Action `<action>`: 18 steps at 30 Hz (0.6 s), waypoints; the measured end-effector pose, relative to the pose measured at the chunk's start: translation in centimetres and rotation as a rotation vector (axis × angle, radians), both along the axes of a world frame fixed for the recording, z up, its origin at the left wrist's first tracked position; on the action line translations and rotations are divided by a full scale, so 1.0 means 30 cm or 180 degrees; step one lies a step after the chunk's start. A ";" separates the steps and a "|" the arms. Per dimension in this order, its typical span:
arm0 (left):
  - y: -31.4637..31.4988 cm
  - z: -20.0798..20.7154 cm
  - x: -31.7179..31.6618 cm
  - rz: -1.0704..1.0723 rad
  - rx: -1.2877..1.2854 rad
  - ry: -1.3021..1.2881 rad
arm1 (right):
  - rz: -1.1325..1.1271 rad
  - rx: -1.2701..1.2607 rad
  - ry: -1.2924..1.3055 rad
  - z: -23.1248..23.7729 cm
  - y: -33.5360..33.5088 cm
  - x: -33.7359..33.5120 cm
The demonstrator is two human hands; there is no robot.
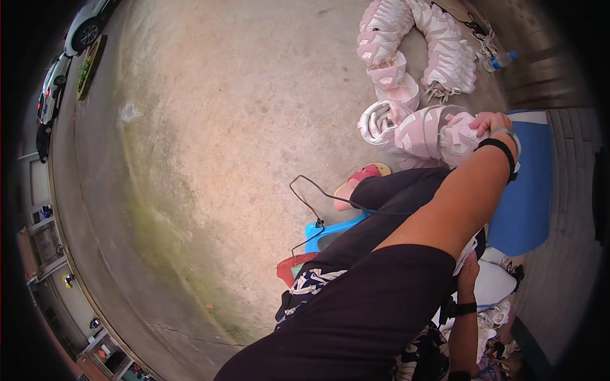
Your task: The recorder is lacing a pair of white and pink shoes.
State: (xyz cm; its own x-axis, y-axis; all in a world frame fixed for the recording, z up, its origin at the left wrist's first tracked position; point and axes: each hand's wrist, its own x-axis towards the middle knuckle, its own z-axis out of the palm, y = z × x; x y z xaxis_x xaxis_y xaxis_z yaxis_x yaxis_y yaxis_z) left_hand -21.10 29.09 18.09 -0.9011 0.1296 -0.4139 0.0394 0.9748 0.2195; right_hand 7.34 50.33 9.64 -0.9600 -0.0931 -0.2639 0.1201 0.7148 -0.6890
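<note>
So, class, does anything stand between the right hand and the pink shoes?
Yes: in this view, the left forearm crosses between the right hand and the pink shoes; the left hand touches one.

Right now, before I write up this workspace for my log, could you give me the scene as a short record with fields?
Left hand: on a pink-and-white shoe
Right hand: at a white item, grip unclear
Shoes ahead: curved row of pink-and-white shoes on concrete ground
Beside the row: plastic bottle
Right of the left hand: blue panel
Foot: red-strapped sandal
Background, far left: parked cars
</note>
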 end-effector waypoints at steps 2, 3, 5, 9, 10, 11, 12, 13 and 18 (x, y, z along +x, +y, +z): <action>-0.014 0.007 0.004 -0.0351 -0.0066 -0.0038 | 0.0007 -0.0002 0.0058 0.002 -0.030 -0.001; -0.016 -0.006 -0.003 -0.0338 -0.0067 -0.0044 | 0.0020 -0.0011 0.0132 -0.002 -0.040 -0.009; -0.009 -0.031 -0.015 -0.0110 -0.0099 0.0061 | 0.0004 0.0065 0.0032 -0.026 -0.024 -0.017; 0.042 -0.054 -0.033 -0.0126 -0.0072 0.0158 | -0.0036 0.0307 0.0127 -0.023 -0.035 -0.021; 0.053 -0.061 -0.036 -0.0239 -0.0070 0.0109 | -0.0037 0.0303 0.0132 -0.019 -0.039 -0.027; 0.063 -0.069 -0.038 -0.0352 -0.0070 0.0061 | -0.0062 0.0210 -0.0047 -0.015 -0.040 -0.031; 0.076 -0.080 -0.038 -0.0244 -0.0136 0.0124 | -0.0106 0.0127 -0.0209 -0.009 -0.038 -0.032; 0.089 -0.088 -0.042 -0.0267 -0.0130 0.0148 | -0.0131 0.0132 -0.0186 -0.021 -0.034 -0.030; 0.117 -0.081 -0.048 -0.0372 -0.0090 0.0129 | -0.0228 -0.0023 -0.0001 -0.037 -0.027 -0.015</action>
State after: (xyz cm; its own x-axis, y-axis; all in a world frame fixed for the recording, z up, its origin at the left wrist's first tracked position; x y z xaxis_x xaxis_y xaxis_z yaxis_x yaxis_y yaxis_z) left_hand -22.55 32.59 15.64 -0.8966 0.2235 -0.3823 0.1614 0.9689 0.1878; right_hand 6.89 49.53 8.54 -0.9642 -0.0261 -0.2639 0.1711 0.6993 -0.6940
